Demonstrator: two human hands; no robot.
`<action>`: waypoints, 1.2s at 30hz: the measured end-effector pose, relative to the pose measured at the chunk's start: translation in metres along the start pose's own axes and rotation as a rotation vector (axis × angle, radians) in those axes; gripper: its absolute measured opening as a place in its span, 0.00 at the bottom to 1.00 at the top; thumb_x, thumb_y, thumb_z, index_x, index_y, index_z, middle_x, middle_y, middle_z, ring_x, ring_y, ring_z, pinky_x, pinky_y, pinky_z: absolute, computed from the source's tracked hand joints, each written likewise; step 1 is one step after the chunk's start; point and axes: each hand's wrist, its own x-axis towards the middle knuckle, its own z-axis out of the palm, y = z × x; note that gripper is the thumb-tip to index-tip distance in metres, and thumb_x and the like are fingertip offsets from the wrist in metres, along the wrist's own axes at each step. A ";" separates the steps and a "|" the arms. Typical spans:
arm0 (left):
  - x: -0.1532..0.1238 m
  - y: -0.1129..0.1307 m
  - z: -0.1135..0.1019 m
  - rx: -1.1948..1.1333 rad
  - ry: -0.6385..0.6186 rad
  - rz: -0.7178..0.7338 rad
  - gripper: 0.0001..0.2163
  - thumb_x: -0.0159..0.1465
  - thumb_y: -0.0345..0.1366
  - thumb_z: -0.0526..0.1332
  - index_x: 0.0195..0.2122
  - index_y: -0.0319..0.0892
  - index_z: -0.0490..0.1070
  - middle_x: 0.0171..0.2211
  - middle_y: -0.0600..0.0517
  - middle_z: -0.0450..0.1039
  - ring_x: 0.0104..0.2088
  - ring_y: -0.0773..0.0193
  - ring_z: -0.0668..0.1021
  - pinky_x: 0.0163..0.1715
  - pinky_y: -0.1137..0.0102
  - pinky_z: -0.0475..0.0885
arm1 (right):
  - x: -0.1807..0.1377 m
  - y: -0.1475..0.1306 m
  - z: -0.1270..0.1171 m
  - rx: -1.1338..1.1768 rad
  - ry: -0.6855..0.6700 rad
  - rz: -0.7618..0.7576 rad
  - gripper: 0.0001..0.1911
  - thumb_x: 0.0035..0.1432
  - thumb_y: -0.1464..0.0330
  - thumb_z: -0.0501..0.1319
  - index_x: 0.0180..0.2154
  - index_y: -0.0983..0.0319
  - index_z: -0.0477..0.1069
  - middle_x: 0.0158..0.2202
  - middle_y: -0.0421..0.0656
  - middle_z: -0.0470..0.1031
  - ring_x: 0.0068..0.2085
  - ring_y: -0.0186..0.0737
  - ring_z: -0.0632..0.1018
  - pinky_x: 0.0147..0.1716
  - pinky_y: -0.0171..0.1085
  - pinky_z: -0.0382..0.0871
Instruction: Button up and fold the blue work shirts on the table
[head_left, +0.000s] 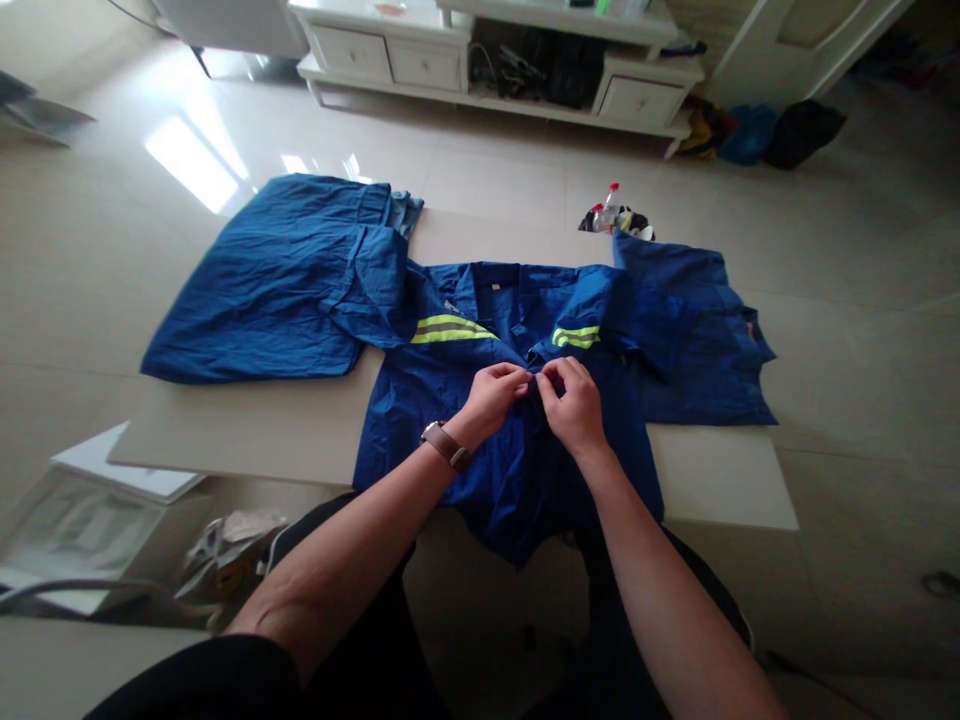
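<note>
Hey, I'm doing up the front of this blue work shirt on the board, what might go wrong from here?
1. The shirt hem hangs over the near edge of the board; tugging may slide it off.
2. Both hands pinch the placket at one spot, so the two sides could end up misaligned.
3. Its sleeves overlap the other blue garments; pulling might drag those along.

Table: my low beige board (300, 430) over the tiled floor.
On it: 3 blue garments, striped shirt (510, 460) in the middle.
</note>
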 end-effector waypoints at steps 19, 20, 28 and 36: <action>-0.006 0.006 -0.004 0.241 -0.268 0.120 0.12 0.44 0.27 0.71 0.29 0.37 0.72 0.24 0.57 0.73 0.26 0.74 0.73 0.29 0.77 0.65 | 0.004 0.014 0.004 0.242 0.052 0.392 0.13 0.57 0.56 0.58 0.30 0.59 0.64 0.29 0.40 0.69 0.32 0.38 0.70 0.36 0.38 0.66; -0.007 0.007 -0.005 0.272 -0.294 0.118 0.11 0.45 0.27 0.70 0.29 0.38 0.72 0.24 0.57 0.73 0.25 0.74 0.73 0.28 0.78 0.65 | 0.004 0.016 0.004 0.218 0.080 0.369 0.13 0.55 0.56 0.60 0.32 0.59 0.64 0.32 0.41 0.70 0.34 0.39 0.71 0.37 0.38 0.67; -0.002 0.005 -0.030 0.688 -0.465 -0.078 0.08 0.48 0.28 0.69 0.27 0.37 0.72 0.19 0.56 0.73 0.20 0.70 0.75 0.22 0.77 0.66 | -0.005 0.015 -0.002 -0.141 -0.063 0.125 0.22 0.53 0.73 0.60 0.52 0.60 0.70 0.50 0.51 0.73 0.48 0.49 0.76 0.49 0.45 0.73; -0.009 0.031 -0.031 1.185 -0.222 0.633 0.09 0.61 0.37 0.65 0.42 0.42 0.78 0.44 0.46 0.80 0.47 0.56 0.79 0.48 0.61 0.75 | -0.004 0.010 -0.009 -0.299 -0.149 0.059 0.19 0.59 0.78 0.52 0.45 0.60 0.77 0.46 0.48 0.76 0.48 0.47 0.76 0.51 0.42 0.70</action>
